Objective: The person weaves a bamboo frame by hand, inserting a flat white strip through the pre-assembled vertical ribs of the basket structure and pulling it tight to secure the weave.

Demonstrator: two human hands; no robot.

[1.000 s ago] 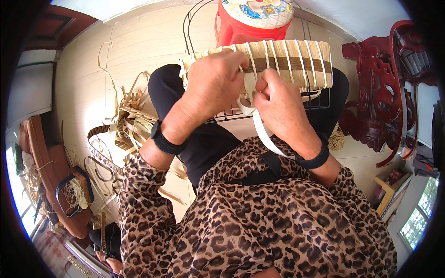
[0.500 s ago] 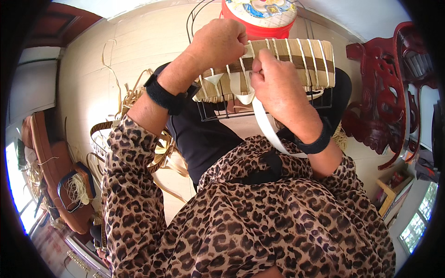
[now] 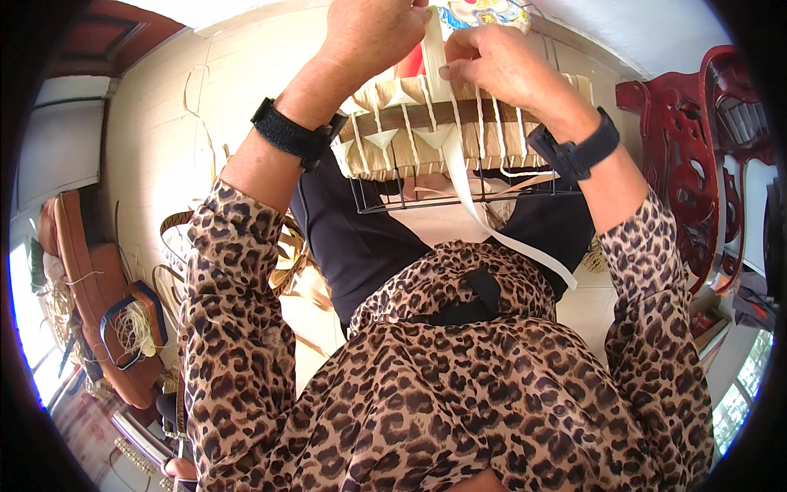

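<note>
A woven basket piece (image 3: 393, 164) of pale straw-like material lies across my knees, with white cords wrapped over it, a brown band along it and a black wire frame below. A pale flat strip (image 3: 461, 182) runs over its side, its loose tail hanging toward my lap. My left hand (image 3: 381, 37) is closed at the top edge of the picture, pulling the strip's upper part taut above the basket. My right hand (image 3: 512, 70) has bent fingers, with thumb and fingertips at the strip's right edge just above the basket. Small folded triangles of strip show along the brown band.
Beyond the basket stands a red container with a patterned lid (image 3: 484, 15). Loose straw strips (image 3: 299, 271) lie on the floor by my left leg. Carved dark-red wooden furniture (image 3: 680, 164) stands at right, a brown bench (image 3: 90, 287) at left. Another person's hand (image 3: 180, 468) shows at lower left.
Both hands have moved up and away from me, the right one also to the right. The strip now stretches upright above the basket, and its slack loop has straightened into a hanging tail.
</note>
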